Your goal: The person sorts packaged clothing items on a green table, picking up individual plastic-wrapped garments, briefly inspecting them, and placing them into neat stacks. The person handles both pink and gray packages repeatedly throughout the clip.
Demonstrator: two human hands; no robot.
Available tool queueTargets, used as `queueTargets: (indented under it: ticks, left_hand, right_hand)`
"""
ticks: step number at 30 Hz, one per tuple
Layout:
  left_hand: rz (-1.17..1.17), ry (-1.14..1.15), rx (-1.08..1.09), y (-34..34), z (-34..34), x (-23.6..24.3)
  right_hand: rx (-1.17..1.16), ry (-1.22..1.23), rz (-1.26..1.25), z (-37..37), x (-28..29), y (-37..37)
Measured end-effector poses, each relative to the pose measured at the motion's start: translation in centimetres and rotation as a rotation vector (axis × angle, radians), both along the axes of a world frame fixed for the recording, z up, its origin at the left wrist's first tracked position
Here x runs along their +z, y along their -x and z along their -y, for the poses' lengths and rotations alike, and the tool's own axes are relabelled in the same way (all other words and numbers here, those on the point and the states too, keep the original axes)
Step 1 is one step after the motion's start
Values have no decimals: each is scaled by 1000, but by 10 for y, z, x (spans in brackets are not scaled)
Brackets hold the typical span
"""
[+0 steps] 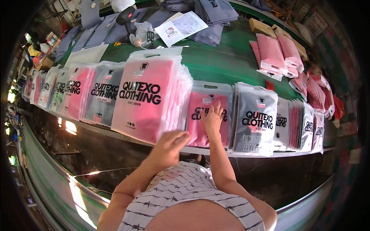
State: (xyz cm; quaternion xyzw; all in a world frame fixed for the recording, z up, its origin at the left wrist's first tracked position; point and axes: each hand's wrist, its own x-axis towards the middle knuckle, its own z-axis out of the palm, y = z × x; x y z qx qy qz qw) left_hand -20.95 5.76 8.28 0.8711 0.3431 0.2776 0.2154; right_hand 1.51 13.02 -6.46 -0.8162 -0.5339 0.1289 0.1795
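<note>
The right hand was open, its fingers spread flat against the front of a pink clear-bagged garment that stood along the near edge of the green tabletop. The left hand had its fingers bent at the lower right corner of a thick stack of pink bagged garments; whether it gripped them could not be told. That stack rose above and to the left of the left hand, tilted. Just right of the right hand stood a grey bagged stack, and farther right, beyond it, lay a pile of pink packets. Well beyond both hands were a white printed sheet, a dark handheld tool and folded grey-blue cloths.
</note>
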Motion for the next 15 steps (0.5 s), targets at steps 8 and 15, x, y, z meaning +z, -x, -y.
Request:
queueTargets:
  ticks: [8, 15]
  left_hand:
    - [-449, -7, 43, 90, -30, 20]
    - [-372, -119, -64, 114, -46, 5]
  right_hand:
    - [205, -288, -377, 54, 39, 63]
    - [255, -490, -434, 69, 90, 89]
